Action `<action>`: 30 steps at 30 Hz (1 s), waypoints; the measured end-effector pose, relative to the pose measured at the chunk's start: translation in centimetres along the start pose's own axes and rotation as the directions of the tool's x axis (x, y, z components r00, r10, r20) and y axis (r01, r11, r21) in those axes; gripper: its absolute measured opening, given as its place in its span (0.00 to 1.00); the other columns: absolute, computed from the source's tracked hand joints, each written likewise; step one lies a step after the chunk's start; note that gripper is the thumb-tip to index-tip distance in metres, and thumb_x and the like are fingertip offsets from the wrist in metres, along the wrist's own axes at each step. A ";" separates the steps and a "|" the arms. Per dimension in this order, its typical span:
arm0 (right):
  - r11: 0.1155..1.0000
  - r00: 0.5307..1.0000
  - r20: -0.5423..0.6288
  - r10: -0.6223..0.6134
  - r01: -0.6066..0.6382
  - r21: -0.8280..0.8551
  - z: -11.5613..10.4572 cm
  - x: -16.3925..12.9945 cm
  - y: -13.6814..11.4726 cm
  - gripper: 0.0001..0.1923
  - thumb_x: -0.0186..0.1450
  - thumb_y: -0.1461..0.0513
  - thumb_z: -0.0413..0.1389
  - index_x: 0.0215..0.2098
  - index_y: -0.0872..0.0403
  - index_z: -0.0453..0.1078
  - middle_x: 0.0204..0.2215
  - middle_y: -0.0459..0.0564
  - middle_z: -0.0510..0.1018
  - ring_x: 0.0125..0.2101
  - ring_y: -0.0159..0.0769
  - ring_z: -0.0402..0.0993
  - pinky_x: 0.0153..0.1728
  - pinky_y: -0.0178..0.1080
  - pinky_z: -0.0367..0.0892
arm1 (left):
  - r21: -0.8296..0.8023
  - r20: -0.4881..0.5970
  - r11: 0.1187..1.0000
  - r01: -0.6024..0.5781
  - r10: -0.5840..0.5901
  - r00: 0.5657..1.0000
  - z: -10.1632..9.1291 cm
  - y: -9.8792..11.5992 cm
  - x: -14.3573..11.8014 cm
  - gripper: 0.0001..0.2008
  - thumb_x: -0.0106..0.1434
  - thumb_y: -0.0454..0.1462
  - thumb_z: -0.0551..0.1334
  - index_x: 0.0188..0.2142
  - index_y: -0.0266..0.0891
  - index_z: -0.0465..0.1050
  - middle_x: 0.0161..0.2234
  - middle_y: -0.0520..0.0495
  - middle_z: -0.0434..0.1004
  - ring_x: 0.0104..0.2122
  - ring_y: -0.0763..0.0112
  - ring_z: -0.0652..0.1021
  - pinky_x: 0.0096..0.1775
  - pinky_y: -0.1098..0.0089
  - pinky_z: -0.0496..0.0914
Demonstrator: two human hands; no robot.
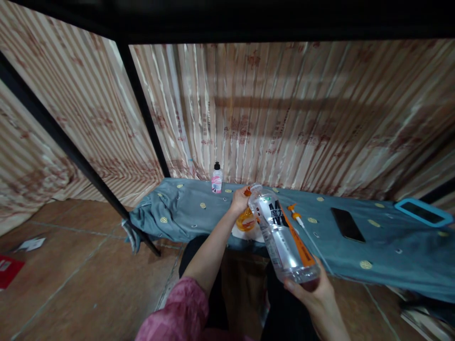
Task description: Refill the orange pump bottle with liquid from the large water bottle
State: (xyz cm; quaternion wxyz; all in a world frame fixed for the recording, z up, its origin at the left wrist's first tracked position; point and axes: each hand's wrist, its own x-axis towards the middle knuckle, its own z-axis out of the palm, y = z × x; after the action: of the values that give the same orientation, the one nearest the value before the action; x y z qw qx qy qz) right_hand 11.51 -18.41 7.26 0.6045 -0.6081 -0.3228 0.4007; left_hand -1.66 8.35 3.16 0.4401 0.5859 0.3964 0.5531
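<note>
clear bottle (282, 237), tilted toward 11 o'clock, rests in the right hand (314, 289), which cups its base; left hand (239, 201) grips orange bottle (246, 219) at its mouth.

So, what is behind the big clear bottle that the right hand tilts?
Behind the clear bottle the left hand holds a small orange bottle on the blue cloth. The clear bottle covers the orange bottle's right side, so its mouth cannot be seen.
</note>
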 end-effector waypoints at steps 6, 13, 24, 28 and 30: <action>1.000 1.000 0.017 -0.009 0.009 0.013 -0.1 0.1 0.4 0.49 0.40 0.49 0.73 0.56 0.54 0.65 0.51 0.57 0.80 0.51 0.51 0.77 0.52 0.46 0.71 | -0.001 -0.005 1.000 -0.009 0.009 1.000 -0.1 0.2 -0.1 0.12 0.54 0.42 0.74 0.31 0.34 0.80 0.27 0.49 0.83 0.31 0.68 0.79 0.39 0.69 0.74; 1.000 1.000 0.020 -0.006 0.006 -0.011 -0.4 0.2 0.8 0.50 0.42 0.48 0.73 0.58 0.54 0.64 0.54 0.58 0.78 0.53 0.52 0.74 0.56 0.48 0.67 | 0.013 -0.023 1.000 -0.013 0.014 1.000 0.1 0.3 -0.3 0.12 0.54 0.41 0.73 0.31 0.34 0.81 0.27 0.49 0.83 0.29 0.69 0.78 0.36 0.70 0.73; 0.999 1.000 0.021 0.000 -0.001 0.045 -0.9 0.8 2.1 0.54 0.43 0.48 0.74 0.63 0.52 0.60 0.59 0.58 0.75 0.57 0.55 0.72 0.50 0.45 0.72 | 0.026 -0.009 0.999 -0.030 0.030 1.000 0.4 0.3 -0.4 0.15 0.55 0.44 0.73 0.34 0.33 0.82 0.30 0.46 0.85 0.31 0.67 0.80 0.39 0.68 0.75; 0.997 0.999 0.043 0.017 -0.020 0.068 -1.1 1.1 2.0 0.56 0.40 0.49 0.75 0.63 0.55 0.59 0.58 0.62 0.75 0.56 0.57 0.73 0.48 0.46 0.74 | 0.046 -0.007 0.998 -0.033 0.033 0.999 0.2 0.5 -0.5 0.14 0.55 0.44 0.73 0.34 0.33 0.82 0.30 0.46 0.85 0.31 0.66 0.80 0.39 0.68 0.75; 0.997 0.999 0.036 0.026 -0.029 0.070 -1.1 1.1 2.1 0.56 0.39 0.48 0.75 0.61 0.54 0.61 0.55 0.61 0.77 0.54 0.56 0.75 0.47 0.46 0.73 | 0.062 -0.021 0.998 -0.031 0.033 0.999 0.2 0.5 -0.5 0.14 0.55 0.43 0.73 0.33 0.33 0.82 0.29 0.47 0.84 0.31 0.67 0.80 0.39 0.68 0.75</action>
State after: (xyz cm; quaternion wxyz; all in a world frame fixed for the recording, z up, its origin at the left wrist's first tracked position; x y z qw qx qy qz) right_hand 12.84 -18.09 5.00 0.6142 -0.5837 -0.3107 0.4307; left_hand -1.52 7.70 3.53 0.4088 0.5994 0.4084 0.5539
